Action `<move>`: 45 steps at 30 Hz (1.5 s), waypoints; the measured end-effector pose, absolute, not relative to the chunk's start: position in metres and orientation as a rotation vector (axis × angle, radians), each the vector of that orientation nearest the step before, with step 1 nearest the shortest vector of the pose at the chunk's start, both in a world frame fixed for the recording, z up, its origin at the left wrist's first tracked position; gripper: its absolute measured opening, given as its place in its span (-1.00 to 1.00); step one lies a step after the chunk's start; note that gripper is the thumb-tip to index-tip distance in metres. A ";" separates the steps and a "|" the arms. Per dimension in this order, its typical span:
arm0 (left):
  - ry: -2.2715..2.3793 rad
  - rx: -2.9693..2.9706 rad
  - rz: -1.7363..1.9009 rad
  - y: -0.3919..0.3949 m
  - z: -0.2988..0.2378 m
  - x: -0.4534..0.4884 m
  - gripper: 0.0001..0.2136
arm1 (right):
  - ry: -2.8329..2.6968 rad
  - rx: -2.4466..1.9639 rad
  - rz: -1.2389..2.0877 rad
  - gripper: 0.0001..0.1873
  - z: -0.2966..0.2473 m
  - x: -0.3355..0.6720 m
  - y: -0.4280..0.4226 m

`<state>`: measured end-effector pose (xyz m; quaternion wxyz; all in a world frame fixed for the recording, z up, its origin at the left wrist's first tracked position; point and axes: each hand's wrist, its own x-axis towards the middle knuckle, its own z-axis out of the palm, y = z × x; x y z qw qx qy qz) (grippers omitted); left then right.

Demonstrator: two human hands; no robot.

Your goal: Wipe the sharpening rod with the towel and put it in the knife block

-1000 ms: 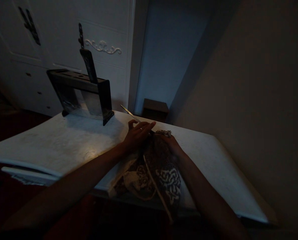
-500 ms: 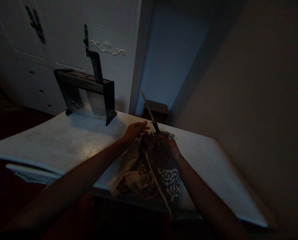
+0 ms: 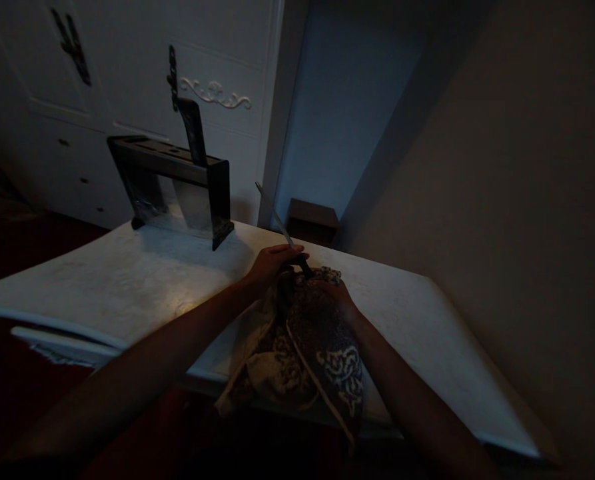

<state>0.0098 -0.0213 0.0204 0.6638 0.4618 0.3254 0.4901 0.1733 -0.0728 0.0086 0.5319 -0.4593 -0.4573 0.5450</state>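
Observation:
A thin metal rod [image 3: 274, 217], like a sharpening steel, sticks up and to the left from a dark handle between my hands. My left hand [image 3: 272, 262] curls round the base of the rod at the handle. My right hand [image 3: 334, 293] presses a brown and cream patterned cloth [image 3: 312, 347] around the handle's lower end. The cloth drapes over the white table's [image 3: 127, 287] near edge. The room is dim.
A dark knife block [image 3: 177, 183] with one knife handle [image 3: 173, 70] sticking out stands at the table's far left. White cabinet doors [image 3: 127, 67] are behind it. A small dark box [image 3: 311, 217] sits past the table by the wall.
The rod has tilted more to the left and my left hand has closed on its base. The cloth bunch has shifted slightly with my right hand.

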 end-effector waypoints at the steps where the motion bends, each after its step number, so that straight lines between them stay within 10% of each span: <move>1: 0.735 1.053 1.092 -0.021 0.020 0.009 -0.59 | -1.099 -1.113 1.293 -0.63 0.010 0.173 -0.073; 45: 0.800 0.860 1.241 -0.030 0.022 0.019 -0.71 | -1.364 -1.229 1.284 -0.56 0.018 0.169 -0.075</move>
